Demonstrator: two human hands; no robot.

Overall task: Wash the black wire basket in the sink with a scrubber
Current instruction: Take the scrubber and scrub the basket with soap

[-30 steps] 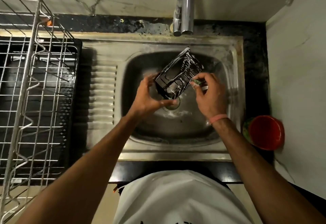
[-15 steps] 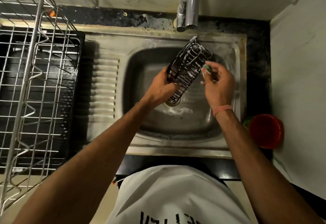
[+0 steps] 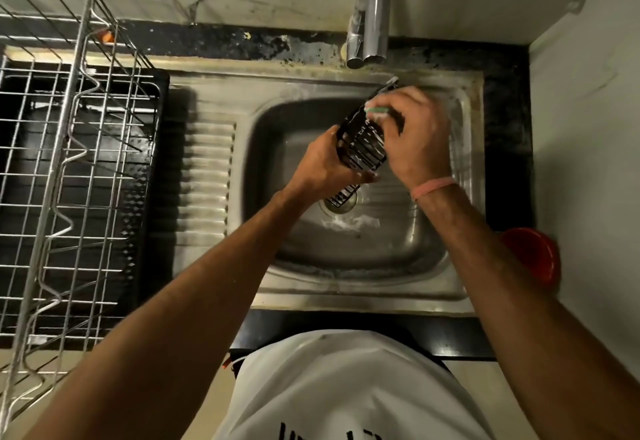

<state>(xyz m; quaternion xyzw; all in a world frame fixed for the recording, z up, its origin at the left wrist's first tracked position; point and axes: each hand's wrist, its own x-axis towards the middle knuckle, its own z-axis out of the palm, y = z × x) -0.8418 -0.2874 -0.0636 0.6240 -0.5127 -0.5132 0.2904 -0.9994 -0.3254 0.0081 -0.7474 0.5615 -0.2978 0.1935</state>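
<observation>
black wire basket held tilted over the middle of the sink, soapy, lower end above the drain, upper end near the tap. left hand clamped around its lower left side. right hand pinching a green scrubber against the upper rim. open basin all round below; ribbed drainboard left; dish rack beyond it; red bowl close at the right wall.

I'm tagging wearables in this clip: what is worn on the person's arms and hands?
Both forearms are bare, with no sleeves in view and no gloves. The right hand has a thin pink band around its wrist. The left hand and its wrist show nothing worn; no rings can be made out.
</observation>
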